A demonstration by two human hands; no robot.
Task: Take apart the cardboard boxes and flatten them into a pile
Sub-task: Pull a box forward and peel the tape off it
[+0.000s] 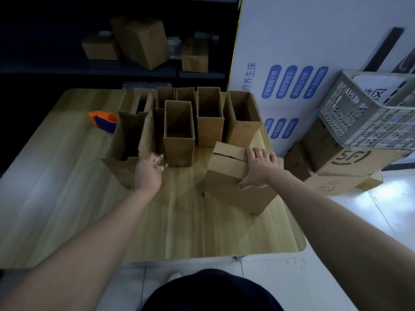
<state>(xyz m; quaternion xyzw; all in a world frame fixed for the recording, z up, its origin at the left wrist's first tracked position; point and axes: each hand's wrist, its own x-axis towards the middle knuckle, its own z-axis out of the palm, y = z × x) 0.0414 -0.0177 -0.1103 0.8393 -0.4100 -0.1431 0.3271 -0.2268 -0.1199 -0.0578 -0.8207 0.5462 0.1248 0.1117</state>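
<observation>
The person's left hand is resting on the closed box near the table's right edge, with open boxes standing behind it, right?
No, the head view shows the right hand resting on the closed box near the table's right edge; open boxes do stand behind it.

Right hand [258,168] lies splayed flat; left hand [148,173], blurred, reaches forward.

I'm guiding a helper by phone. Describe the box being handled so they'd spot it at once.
Find the wooden table, then its right side, in front of the cluster of upright open boxes. The box there, under the right hand, is the only one on the table with its top flaps closed.
</observation>
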